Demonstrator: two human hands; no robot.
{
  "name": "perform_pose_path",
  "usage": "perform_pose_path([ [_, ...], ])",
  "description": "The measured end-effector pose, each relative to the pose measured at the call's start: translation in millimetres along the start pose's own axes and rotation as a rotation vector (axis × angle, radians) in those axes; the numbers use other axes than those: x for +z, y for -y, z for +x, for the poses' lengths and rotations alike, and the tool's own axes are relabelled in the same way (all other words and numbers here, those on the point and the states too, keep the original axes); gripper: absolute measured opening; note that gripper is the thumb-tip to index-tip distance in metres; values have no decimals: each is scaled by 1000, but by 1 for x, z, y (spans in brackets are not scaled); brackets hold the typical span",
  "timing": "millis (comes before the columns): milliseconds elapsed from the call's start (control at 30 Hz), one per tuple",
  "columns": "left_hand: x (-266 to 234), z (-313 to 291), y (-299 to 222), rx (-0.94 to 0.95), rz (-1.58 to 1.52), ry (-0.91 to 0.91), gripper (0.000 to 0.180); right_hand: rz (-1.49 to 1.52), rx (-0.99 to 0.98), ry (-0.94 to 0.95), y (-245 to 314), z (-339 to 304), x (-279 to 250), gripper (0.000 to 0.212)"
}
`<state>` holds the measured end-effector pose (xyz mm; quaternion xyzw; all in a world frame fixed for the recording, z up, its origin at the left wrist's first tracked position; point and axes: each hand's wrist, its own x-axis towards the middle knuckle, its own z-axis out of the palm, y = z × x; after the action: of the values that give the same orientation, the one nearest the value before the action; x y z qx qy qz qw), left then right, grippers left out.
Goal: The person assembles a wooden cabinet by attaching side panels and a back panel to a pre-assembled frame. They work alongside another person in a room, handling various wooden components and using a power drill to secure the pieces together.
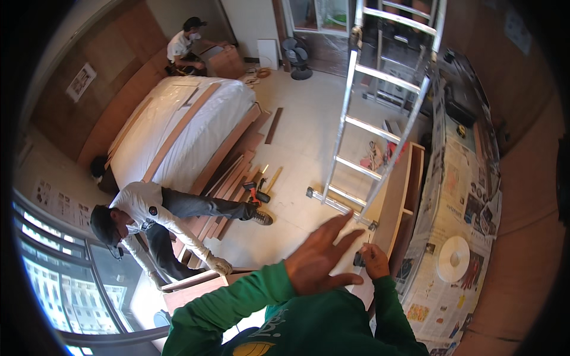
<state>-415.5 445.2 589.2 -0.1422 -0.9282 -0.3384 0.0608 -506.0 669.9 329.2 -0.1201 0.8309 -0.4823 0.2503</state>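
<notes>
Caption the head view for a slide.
From above, left hand flat on a pale panel, right hand pinching a small dark part beside a ladder.

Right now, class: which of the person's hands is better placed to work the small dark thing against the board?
Probably the right hand: it already pinches the small dark thing. The left hand lies flat, steadying the board.

One ladder [380, 107] stands in the room. One fan [298, 56] sits by the far wall, one drill [256, 193] lies on the floor, and one white disc [453, 258] rests on the newspaper. Two other people [148, 219] [185, 47] work nearby.
</notes>
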Motion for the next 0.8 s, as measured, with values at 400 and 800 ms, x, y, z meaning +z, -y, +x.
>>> perform_pose_path([
  [400,18,-151,188,115,441,-81,68,1367,271,743,230,8,154,106],
  [800,122,-391,274,-1078,13,301,33,-1139,-76,673,-106,102,71,60],
])
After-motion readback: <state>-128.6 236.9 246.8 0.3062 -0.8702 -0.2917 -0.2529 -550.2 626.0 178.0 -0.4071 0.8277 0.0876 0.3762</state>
